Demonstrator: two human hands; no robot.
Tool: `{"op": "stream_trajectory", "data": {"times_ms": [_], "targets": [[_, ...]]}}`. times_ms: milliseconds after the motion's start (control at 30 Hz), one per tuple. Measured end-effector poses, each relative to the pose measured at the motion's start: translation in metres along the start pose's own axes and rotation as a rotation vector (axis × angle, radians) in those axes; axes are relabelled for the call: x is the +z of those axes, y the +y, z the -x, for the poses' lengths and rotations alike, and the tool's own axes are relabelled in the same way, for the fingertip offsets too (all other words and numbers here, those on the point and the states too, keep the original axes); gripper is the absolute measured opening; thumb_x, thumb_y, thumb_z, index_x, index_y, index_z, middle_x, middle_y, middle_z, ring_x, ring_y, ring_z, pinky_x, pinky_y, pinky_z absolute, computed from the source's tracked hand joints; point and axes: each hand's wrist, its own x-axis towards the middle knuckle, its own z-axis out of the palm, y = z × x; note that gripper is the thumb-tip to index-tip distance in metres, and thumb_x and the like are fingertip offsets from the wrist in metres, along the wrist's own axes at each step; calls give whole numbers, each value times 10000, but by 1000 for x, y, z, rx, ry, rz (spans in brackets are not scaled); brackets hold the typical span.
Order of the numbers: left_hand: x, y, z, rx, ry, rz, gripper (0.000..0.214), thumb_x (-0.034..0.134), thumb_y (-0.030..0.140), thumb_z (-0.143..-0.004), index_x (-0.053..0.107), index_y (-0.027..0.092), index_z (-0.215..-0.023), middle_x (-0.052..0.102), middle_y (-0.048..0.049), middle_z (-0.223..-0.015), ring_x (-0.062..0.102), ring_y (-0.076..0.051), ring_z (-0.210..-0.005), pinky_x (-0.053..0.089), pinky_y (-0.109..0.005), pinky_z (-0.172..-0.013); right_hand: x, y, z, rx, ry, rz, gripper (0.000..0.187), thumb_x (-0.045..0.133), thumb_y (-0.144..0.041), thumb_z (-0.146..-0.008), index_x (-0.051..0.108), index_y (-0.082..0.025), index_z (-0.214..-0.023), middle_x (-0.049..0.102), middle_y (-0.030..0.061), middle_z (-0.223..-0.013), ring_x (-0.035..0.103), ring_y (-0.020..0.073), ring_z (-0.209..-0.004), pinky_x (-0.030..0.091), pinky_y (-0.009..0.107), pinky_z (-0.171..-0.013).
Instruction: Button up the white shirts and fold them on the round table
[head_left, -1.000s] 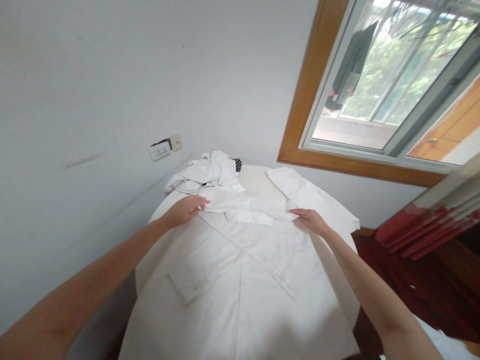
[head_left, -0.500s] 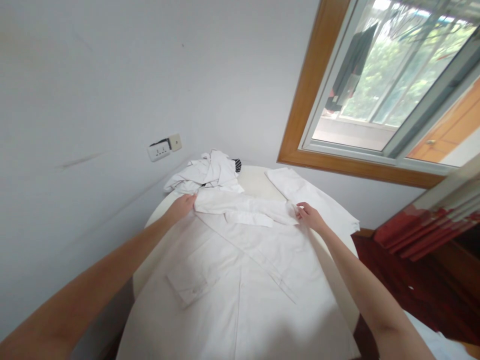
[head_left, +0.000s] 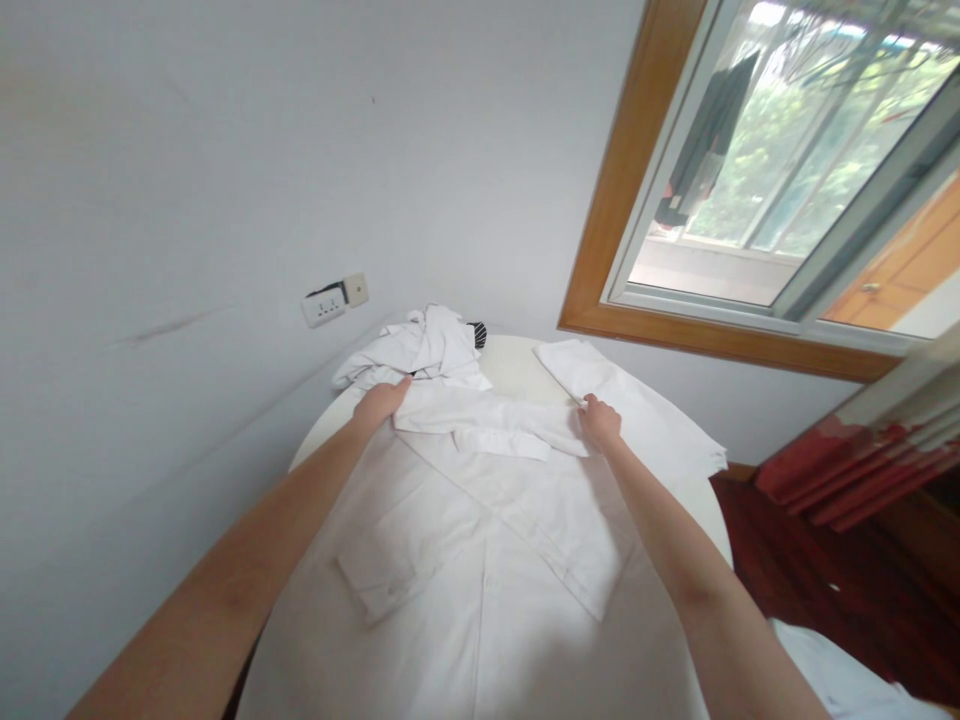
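Note:
A long white coat [head_left: 480, 570] lies spread on a round pale table [head_left: 511, 362], its two sleeves laid slantwise across its front. The top part is folded over into a band, with a small flap at the middle. My left hand [head_left: 381, 403] is closed on the left end of this band, thumb on top. At the other end my right hand [head_left: 601, 425] pinches the right corner, its knuckles up. The fingertips of both hands are partly hidden by the cloth and the hands themselves.
Behind my left hand lies a crumpled white cloth heap [head_left: 424, 345] with a black striped piece [head_left: 478, 334] beside it. A folded white garment [head_left: 630, 400] lies at the table's right edge. A wall socket [head_left: 324, 306], window frame [head_left: 720, 348] and red-white curtain [head_left: 832, 470] surround the table.
Both hands have moved slightly further up and over the band's ends, the right one turning knuckles up. The right sleeve's cuff end shows more plainly now.

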Motion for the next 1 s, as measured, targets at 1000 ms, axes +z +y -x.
{"op": "stream_trajectory", "data": {"times_ms": [1000], "targets": [[13,-7,29,181,179,128,483,351,578,-834,603,177,-742,642,-46,-700,587,-195,-721,387,-251,-629,-1,35,16,-23,76,-297,503,351,-486,-916,369,-207,-1334,654,86,-953,616,202,-870,410,266,-684]]}}
